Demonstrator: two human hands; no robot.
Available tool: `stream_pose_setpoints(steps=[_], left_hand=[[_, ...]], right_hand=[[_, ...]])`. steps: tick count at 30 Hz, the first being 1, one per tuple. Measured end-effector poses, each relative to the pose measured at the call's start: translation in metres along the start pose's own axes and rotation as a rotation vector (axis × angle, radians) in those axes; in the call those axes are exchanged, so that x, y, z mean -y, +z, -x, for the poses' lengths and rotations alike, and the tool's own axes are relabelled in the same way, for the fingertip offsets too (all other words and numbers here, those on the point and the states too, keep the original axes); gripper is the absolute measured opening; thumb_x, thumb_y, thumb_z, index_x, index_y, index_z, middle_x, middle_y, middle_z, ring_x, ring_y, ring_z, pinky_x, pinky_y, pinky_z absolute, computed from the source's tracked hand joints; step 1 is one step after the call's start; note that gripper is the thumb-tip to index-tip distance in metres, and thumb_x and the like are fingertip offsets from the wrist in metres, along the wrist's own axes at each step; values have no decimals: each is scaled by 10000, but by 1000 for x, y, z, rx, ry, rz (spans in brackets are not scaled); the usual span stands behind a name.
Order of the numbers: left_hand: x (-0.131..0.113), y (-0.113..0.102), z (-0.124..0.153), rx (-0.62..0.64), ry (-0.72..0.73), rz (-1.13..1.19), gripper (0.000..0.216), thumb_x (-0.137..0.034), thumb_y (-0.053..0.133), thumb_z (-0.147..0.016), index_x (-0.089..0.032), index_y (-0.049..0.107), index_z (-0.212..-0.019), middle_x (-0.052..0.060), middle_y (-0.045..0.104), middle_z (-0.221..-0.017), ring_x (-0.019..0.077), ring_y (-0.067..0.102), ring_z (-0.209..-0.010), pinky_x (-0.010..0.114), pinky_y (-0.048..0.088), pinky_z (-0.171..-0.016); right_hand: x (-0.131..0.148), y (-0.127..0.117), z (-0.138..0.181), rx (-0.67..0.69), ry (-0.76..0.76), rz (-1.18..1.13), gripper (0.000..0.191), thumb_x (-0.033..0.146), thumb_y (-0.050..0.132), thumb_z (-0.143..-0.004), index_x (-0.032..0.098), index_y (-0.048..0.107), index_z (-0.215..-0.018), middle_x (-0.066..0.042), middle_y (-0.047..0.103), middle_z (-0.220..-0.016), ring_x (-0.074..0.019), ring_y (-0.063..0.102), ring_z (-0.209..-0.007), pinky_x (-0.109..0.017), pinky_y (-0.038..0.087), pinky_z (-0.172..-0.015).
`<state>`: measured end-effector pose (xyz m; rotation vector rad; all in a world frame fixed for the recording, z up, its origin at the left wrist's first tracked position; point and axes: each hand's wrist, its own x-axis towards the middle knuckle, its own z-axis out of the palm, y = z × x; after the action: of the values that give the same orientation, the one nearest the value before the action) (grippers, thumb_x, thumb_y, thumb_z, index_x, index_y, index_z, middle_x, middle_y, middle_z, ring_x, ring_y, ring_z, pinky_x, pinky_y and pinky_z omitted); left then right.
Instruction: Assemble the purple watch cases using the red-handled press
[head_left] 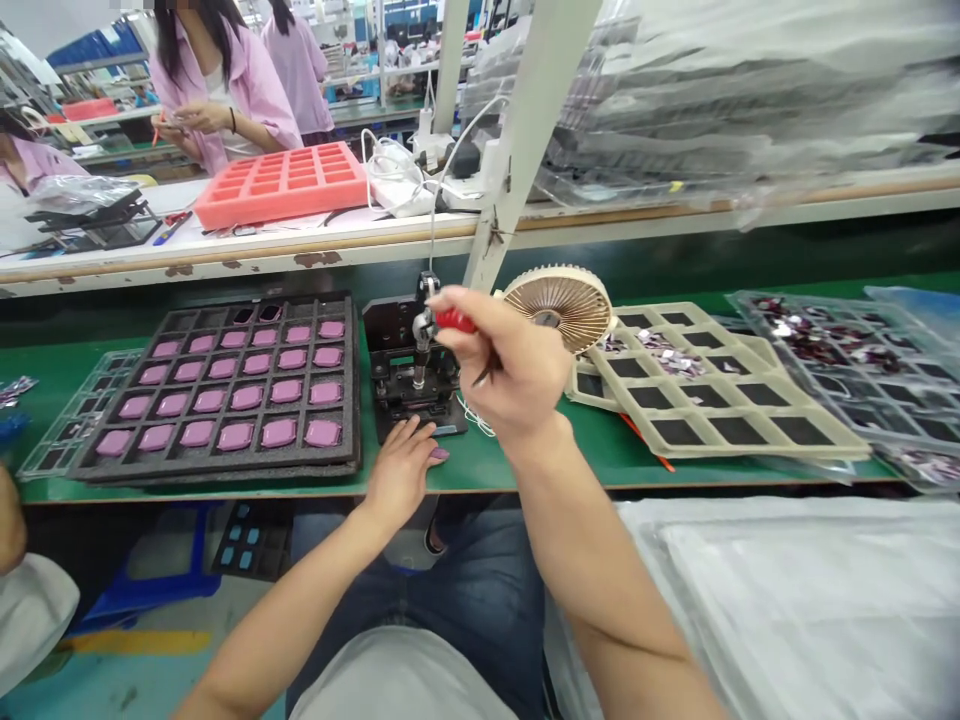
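Note:
A small black hand press (417, 372) with a metal plunger stands on the green bench in front of me. My right hand (517, 360) is closed around the red knob (455, 320) of its lever, and a thin dark tool, its kind unclear, pokes out of the same fist. Low at the press's front edge is my left hand (400, 470), with a purple watch case (438, 455) between its thumb and fingers, mostly covered by them. Left of the press, a black foam tray (349, 400) carries rows of similar purple cases, plus two dark-faced pieces at the back.
A beige fan (559, 305) stands just behind my right hand. Cream divided trays (720, 380) and clear trays of small parts (847, 345) lie to the right. The shelf above holds a red foam tray (285, 185) and wrapped stacks (735, 100). Co-workers are beyond.

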<state>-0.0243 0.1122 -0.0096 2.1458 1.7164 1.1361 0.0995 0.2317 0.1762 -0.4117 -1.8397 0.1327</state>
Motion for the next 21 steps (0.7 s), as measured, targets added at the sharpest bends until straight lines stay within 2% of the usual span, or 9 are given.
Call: stream_pose_setpoints(steps=[3, 5, 7, 9, 11, 14, 17, 19, 21], left_hand=[[1, -1, 0, -23, 4, 45, 249, -118, 589, -1009, -226, 750, -1165, 113, 747, -1362, 318, 585, -1428, 626, 456, -1197], [0, -3, 2, -71, -9, 71, 259, -134, 574, -1021, -224, 748, -1191, 113, 765, -1306, 308, 627, -1373, 606, 479, -1180], [-4, -6, 6, -139, -43, 86, 280, -162, 547, -1042, -209, 736, -1244, 131, 768, -1247, 301, 669, -1286, 569, 528, -1126], [-10, -10, 14, -204, -84, 94, 328, -173, 517, -1058, -199, 704, -1326, 148, 759, -1221, 296, 689, -1204, 535, 564, -1061], [-18, -12, 25, -245, -112, 105, 373, -164, 505, -1061, -213, 670, -1392, 142, 762, -1206, 284, 704, -1141, 500, 582, -1014], [-31, -11, 44, -277, -135, 121, 359, -153, 531, -1051, -247, 697, -1355, 105, 784, -1141, 262, 734, -1061, 438, 606, -957], [-40, -9, 56, -298, -151, 119, 304, -149, 564, -1037, -244, 736, -1269, 98, 783, -1124, 257, 743, -1056, 416, 612, -957], [-42, -10, 58, -308, -156, 108, 305, -142, 574, -1033, -242, 731, -1274, 98, 776, -1140, 253, 739, -1079, 413, 607, -983], [-42, -13, 57, -324, -158, 88, 339, -137, 572, -1034, -243, 703, -1328, 103, 768, -1166, 250, 732, -1102, 411, 602, -1000]], right_hand=[[-1, -3, -41, -132, 139, 22, 401, 484, 511, -1112, 220, 606, -1398, -59, 757, -1211, -208, 749, -1139, -332, 618, -967], [0, -6, -51, -202, 197, 88, 415, 533, 480, -1109, 205, 668, -1281, -59, 748, -1179, -216, 736, -1130, -352, 609, -958], [5, -11, -32, -223, 243, 165, 381, 506, 511, -1101, 192, 725, -1079, -44, 759, -1019, -199, 747, -987, -334, 604, -901], [9, -12, 14, -179, 321, 219, 305, 429, 602, -1069, 193, 733, -927, -24, 748, -840, -163, 724, -780, -289, 590, -797], [9, -8, 71, -27, 409, 214, 244, 372, 645, -1043, 206, 746, -896, -23, 766, -810, -151, 716, -705, -262, 574, -732], [-7, 10, 133, 429, 458, 160, 205, 268, 585, -1059, 229, 780, -1105, -44, 807, -1144, -190, 771, -1020, -272, 592, -865], [-29, 29, 143, 731, 441, 214, 371, 175, 586, -1030, 265, 695, -1373, -44, 715, -1403, -223, 720, -1216, -300, 584, -933], [-39, 38, 133, 824, 440, 264, 372, 188, 616, -1017, 250, 700, -1374, -75, 737, -1358, -258, 741, -1164, -320, 580, -914], [-44, 43, 121, 854, 443, 281, 274, 223, 642, -1010, 216, 766, -1255, -106, 783, -1237, -282, 762, -1092, -331, 573, -907]])
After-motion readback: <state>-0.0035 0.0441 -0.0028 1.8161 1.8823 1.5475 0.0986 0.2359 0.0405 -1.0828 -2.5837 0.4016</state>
